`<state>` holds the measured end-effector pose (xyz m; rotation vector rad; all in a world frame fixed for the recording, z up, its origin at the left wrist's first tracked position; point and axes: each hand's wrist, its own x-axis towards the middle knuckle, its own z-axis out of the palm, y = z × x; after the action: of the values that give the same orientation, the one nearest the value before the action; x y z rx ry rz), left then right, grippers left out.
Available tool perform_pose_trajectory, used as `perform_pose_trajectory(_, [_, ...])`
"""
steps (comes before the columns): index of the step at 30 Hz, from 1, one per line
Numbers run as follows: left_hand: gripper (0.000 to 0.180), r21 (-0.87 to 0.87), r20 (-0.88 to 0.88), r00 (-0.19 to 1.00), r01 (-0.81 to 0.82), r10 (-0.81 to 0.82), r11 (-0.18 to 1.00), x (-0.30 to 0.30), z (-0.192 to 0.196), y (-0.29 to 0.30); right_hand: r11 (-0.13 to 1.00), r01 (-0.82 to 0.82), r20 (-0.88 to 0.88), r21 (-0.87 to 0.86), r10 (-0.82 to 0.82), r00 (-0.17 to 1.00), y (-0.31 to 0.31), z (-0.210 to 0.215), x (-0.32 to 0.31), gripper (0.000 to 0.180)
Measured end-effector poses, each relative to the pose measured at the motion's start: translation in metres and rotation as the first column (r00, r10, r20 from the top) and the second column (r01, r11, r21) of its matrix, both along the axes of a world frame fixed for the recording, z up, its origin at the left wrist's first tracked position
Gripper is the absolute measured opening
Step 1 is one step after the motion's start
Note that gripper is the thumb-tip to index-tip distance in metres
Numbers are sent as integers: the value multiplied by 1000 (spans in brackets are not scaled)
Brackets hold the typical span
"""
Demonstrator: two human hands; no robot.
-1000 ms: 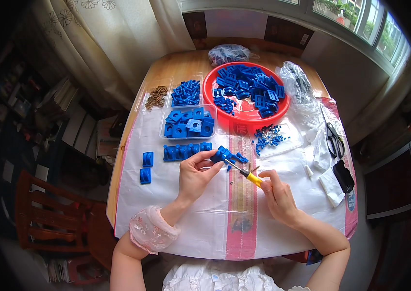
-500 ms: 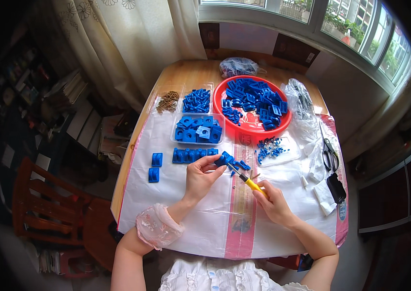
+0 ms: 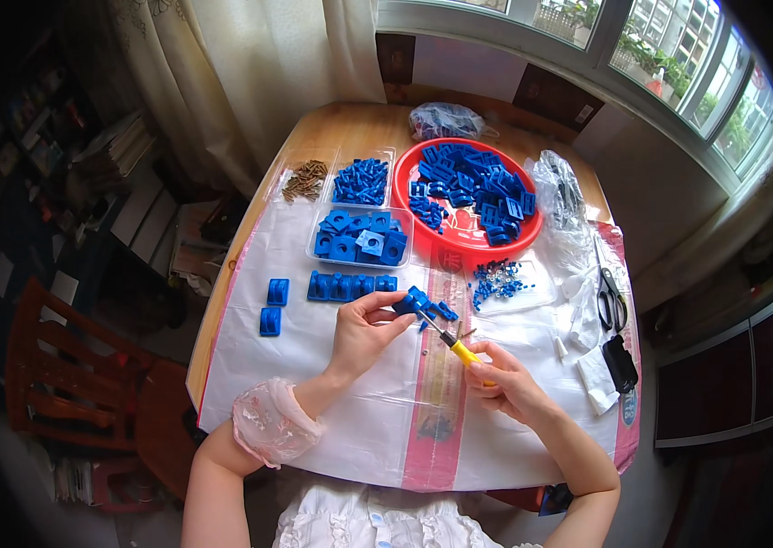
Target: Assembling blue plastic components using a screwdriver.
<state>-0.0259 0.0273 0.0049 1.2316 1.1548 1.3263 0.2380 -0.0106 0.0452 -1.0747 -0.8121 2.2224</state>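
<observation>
Between the thumb and fingers of my left hand [image 3: 363, 336] is a small blue plastic part [image 3: 415, 300], held just above the table. My right hand [image 3: 507, 384] is closed around the yellow handle of a screwdriver [image 3: 465, 353]. Its shaft points up and to the left, and the tip meets the blue part; the exact contact point is too small to make out. Just right of the part lie a few small blue pieces [image 3: 446, 311] and a thin brown screw or pin [image 3: 468, 332]. A row of blue rounded parts [image 3: 341, 287] stands beyond my left hand.
Two blue parts [image 3: 270, 321] lie at the left. Beyond are a clear box of blue square pieces [image 3: 359, 265], blue slim pieces [image 3: 361, 181], brown screws [image 3: 305, 180] and a red basin [image 3: 402, 205] of blue parts. Small bits [image 3: 499, 281], scissors [image 3: 612, 300] and a black case [image 3: 620, 363] lie right.
The whole view has shifted slightly, so the table things sit further left. Both hands keep their holds, with the screwdriver tip still at the blue part; my right fingers have moved a little on the handle.
</observation>
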Motion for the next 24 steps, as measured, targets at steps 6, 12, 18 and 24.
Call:
perform_pose_trajectory(6, [35, 20, 56, 998, -8, 7, 1000, 1, -4, 4, 712, -77, 411, 698, -309, 858, -8, -23, -10, 31])
perform_pose_trajectory(12, [35, 9, 79, 997, -11, 10, 1000, 0, -6, 3, 239, -416, 470, 878, -601, 647, -13, -12, -12, 18])
perform_pose_trajectory(18, [35, 10, 56, 998, 4, -4, 1000, -1, -7, 2, 487, -266, 504, 832, -463, 729, -15, -15, -14, 21])
perform_pose_trajectory(24, [34, 22, 8, 1000, 18, -18, 1000, 0, -1, -1, 934, 36, 251, 355, -132, 959, -17, -8, -17, 32])
